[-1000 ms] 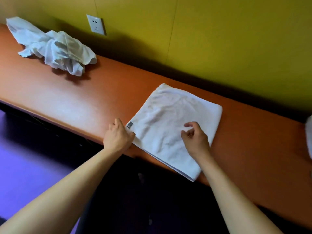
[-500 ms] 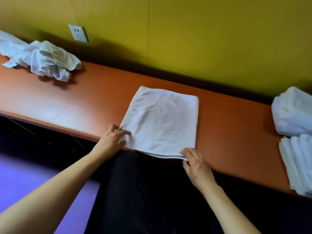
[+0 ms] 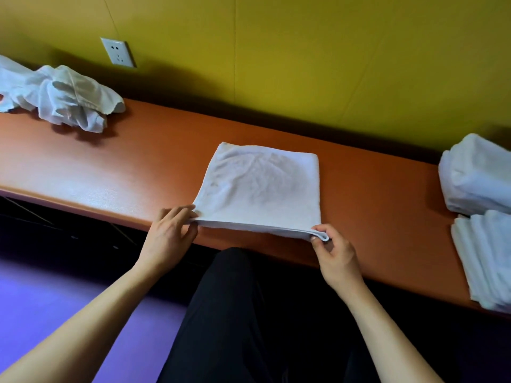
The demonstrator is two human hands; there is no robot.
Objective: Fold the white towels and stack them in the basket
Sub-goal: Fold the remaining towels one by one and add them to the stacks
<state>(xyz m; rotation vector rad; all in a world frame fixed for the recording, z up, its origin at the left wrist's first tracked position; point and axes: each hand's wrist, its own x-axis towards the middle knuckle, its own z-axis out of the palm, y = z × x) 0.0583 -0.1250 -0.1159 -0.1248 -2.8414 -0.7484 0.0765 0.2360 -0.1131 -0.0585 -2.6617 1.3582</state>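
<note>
Both hands are on it: the left hand (image 3: pixel 168 239) pinches the near-left corner of the square folded white terry towel (image 3: pixel 262 189), the right hand (image 3: pixel 336 257) nips the near-right corner, at the orange counter's (image 3: pixel 138 167) front edge. Soft, light, floppy; best carried by both corners so the layers hold together.

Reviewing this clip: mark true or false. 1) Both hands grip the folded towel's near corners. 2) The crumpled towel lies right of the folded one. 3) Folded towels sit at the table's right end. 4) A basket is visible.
1) True: left hand and right hand pinch the folded towel at its near corners.
2) False: the crumpled towel lies far left.
3) True: folded towels sit on the table there.
4) False: no basket shows.
</note>
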